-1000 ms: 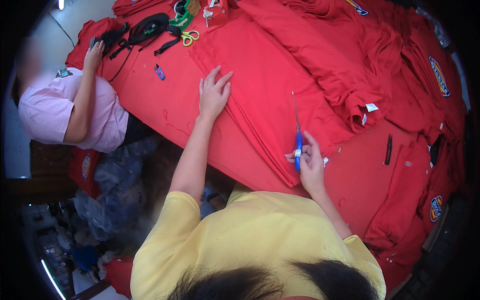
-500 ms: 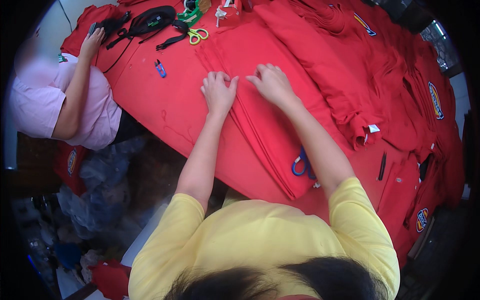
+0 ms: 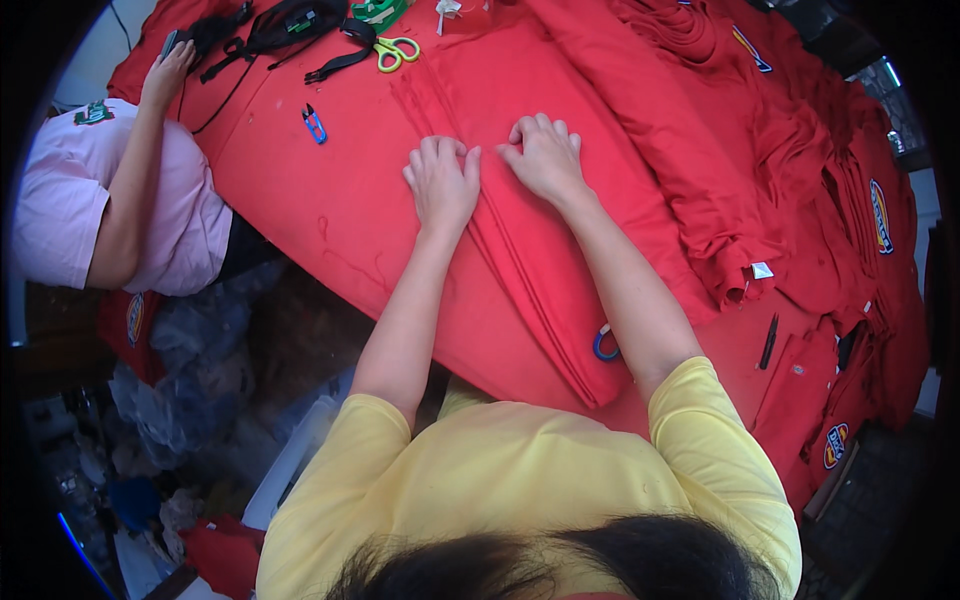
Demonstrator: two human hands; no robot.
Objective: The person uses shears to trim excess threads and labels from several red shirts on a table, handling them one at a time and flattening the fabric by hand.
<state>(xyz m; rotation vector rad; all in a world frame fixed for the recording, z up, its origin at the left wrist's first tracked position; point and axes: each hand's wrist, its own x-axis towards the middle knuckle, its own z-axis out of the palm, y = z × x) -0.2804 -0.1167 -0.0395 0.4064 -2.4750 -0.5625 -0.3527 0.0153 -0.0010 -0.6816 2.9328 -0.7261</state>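
Observation:
A long piece of folded red fabric lies slantwise across the table in front of me, its several layers showing along the left edge. My left hand rests on that layered edge, fingers spread forward and thumb apart. To its right, my right hand lies on the upper face of the same fabric with fingers loosely bent and apart. Neither hand lifts anything. Beneath my right forearm, one blue handle loop of a pair of scissors shows on the fabric; the rest is hidden.
Blue thread snips, yellow-green scissors and a black strapped bag lie on the red-covered table. Red garments pile up on the right, near a thin black tool. At left, a co-worker's hand holds a small object.
Both hands have shifted only slightly, staying on the fabric. The view has tilted a little, and my right forearm now covers more of the blue-handled scissors.

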